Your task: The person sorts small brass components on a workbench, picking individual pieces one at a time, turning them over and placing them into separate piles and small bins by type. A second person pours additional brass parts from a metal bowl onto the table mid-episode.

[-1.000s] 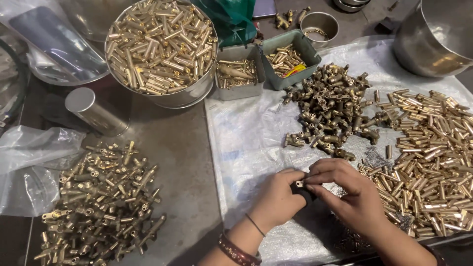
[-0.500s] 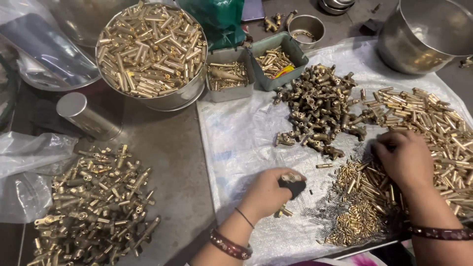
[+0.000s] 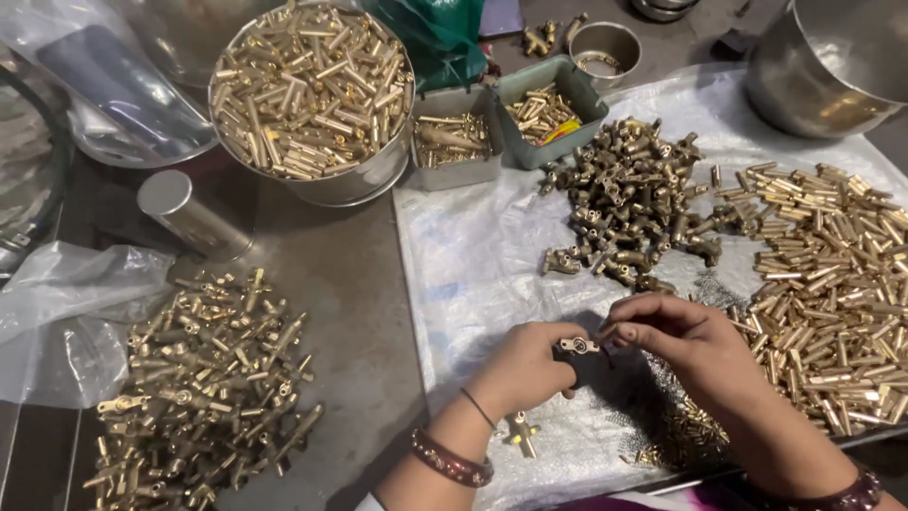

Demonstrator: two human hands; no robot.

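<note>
At centre, our hands: left hand (image 3: 523,369) grips one brass fitting (image 3: 577,346); right hand (image 3: 683,343) pinches it.
Trays: two (image 3: 461,175), (image 3: 577,99), brass inside.
Bowl: one (image 3: 364,180), brass tubes.

Even overhead light; metallic glare

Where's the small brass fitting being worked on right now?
In the head view, low centre: the brass fitting sits atop the left hand, with the right hand at its right end, above the white sheet.

Two bare hands, forearms bare, no sleeves showing. Left hand (image 3: 525,364): thin dark thread band at the wrist, then a wider maroon bangle with pale studs. Right hand (image 3: 690,345): dark maroon bangle at the wrist.
</note>
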